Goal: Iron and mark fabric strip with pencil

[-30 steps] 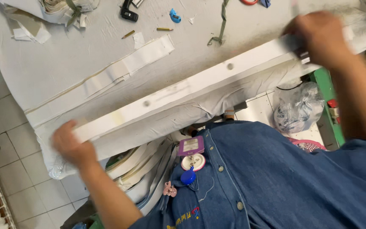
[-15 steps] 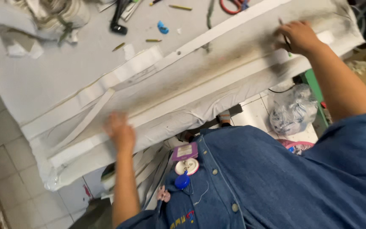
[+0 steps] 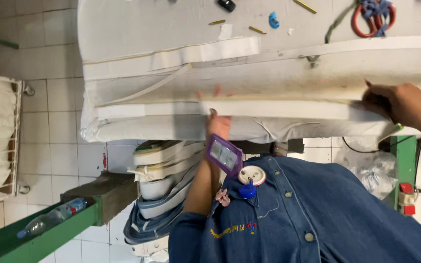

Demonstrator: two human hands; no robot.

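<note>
- Evidently the long white fabric strip (image 3: pixel 278 108), lying along the padded table (image 3: pixel 171 29)'s near edge, is light, limp and prone to sag; best held at both ends.
- The left hand (image 3: pixel 219 122) reaches under it, fingers (image 3: pixel 217 90) apparently curling over, closed on it.
- The right hand (image 3: pixel 398 104) pinches its far end, arm extended.
</note>
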